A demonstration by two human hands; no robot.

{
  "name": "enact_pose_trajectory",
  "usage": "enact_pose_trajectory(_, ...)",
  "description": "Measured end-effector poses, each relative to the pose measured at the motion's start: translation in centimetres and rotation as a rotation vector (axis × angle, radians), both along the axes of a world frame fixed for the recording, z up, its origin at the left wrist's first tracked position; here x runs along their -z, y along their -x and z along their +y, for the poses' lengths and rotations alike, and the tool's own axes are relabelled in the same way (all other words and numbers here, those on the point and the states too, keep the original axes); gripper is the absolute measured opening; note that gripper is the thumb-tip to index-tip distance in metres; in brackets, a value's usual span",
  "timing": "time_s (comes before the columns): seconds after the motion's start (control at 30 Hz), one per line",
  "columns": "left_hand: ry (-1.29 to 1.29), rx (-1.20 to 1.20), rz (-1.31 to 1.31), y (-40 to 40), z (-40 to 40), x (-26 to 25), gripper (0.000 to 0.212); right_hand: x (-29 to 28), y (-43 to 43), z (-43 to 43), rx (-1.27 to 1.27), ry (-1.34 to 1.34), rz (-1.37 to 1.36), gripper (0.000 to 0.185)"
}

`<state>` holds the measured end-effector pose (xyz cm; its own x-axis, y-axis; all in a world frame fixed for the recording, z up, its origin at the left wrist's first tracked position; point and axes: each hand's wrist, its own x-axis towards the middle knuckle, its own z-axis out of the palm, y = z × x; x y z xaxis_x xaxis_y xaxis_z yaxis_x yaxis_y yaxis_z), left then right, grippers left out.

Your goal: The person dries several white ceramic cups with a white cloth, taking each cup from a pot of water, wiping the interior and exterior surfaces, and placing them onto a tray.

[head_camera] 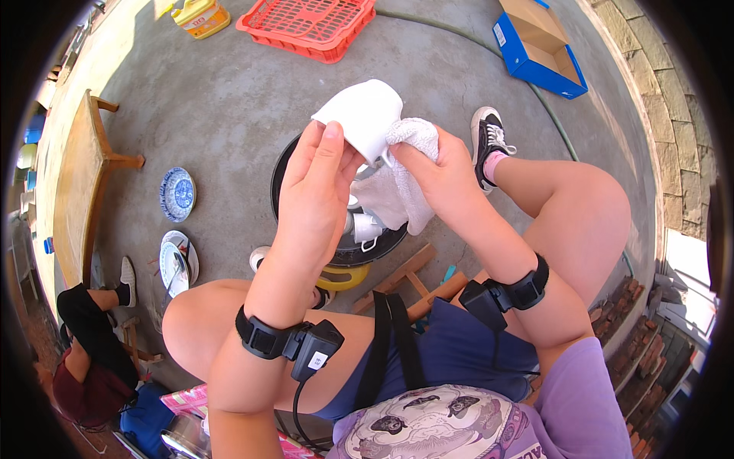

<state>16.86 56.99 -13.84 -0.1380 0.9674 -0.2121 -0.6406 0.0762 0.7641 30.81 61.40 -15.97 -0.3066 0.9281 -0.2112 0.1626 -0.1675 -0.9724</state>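
Observation:
My left hand [318, 178] grips the rim of a white cup [364, 115], which is tilted on its side above the tub. A white terry cloth [416, 166] is pinched in my right hand [444, 172] against the cup's near right side, and its loose end hangs down. Below both hands stands a round black tub [344, 258]. Inside it lies a small white cup with a handle [366, 228], along with other white pieces partly hidden by the cloth and my left hand.
Patterned plates [178, 194] and stacked dishes [179, 261] lie on the concrete at left, near a wooden table [86, 178]. Beyond are a yellow jug [200, 18], a red plastic crate [312, 26], a blue cardboard box [542, 49] and a hose [550, 109]. Another person [94, 356] sits at lower left.

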Motion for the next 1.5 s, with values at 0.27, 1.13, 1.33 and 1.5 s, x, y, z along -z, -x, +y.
enact_pose_trajectory(0.27,-0.384,0.239,1.464,0.4,-0.7,1.1,0.028,-1.3,-0.9,0.9,0.075,0.414,0.263,0.024)
enact_pose_trajectory(1.13,-0.007,0.563,0.463,2.2,0.0,0.4,0.025,-2.7,-3.7,3.7,-0.111,0.025,0.329,0.035)
enact_pose_trajectory(1.33,0.029,0.728,0.258,3.0,-0.5,-0.7,0.024,-2.2,-3.5,3.3,-0.507,0.388,0.290,0.035)
enact_pose_trajectory(1.5,0.043,0.786,0.166,3.1,-1.2,-0.4,0.026,-2.3,-3.2,3.1,-0.567,0.462,0.258,0.033)
